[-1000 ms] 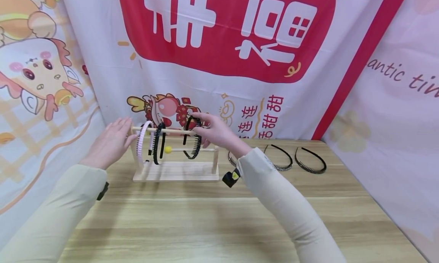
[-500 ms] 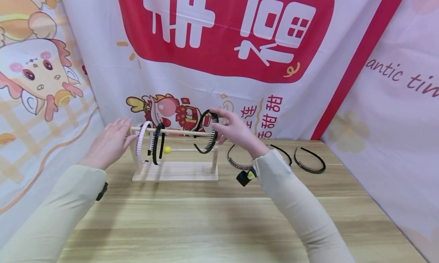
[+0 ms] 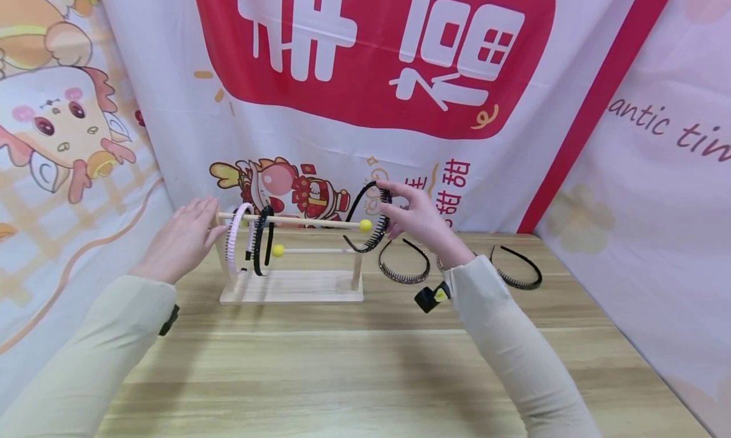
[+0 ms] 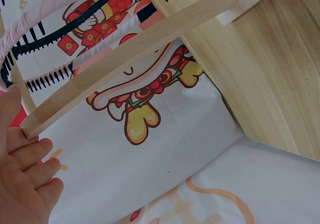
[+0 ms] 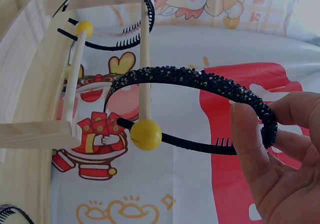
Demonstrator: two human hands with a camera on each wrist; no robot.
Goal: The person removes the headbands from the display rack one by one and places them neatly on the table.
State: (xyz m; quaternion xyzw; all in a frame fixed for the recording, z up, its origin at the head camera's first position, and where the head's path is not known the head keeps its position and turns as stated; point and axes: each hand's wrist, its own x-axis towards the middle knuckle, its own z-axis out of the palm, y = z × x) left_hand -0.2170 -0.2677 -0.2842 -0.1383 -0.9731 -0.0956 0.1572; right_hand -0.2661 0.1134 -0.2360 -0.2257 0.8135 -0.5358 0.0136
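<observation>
My right hand (image 3: 421,221) pinches a black headband (image 3: 384,225) between thumb and fingers. Its outer face is studded with dark beads (image 5: 195,77) and comb teeth line the inside. The loop hangs at the end of the rack's upper rod (image 3: 308,221); I cannot tell whether it still encircles the yellow end ball (image 5: 145,134). My left hand (image 3: 184,238) rests with extended fingers against the top of the left post (image 4: 135,59) of the wooden rack (image 3: 291,292). Near it, a pink headband (image 3: 233,238) and a black toothed headband (image 3: 260,241) hang on the upper rod.
A lower rod (image 3: 316,251) ends in another yellow ball (image 3: 278,251). Right of the rack, black headbands lie on the wooden table (image 3: 342,374): one nearby (image 3: 404,278), one farther right (image 3: 522,284), another partly behind my right wrist. Printed cloth (image 3: 320,120) hangs behind.
My right hand has slid the black headband rightward along the upper rod to its end, uncovering the yellow ball. My left hand has stayed at the left post.
</observation>
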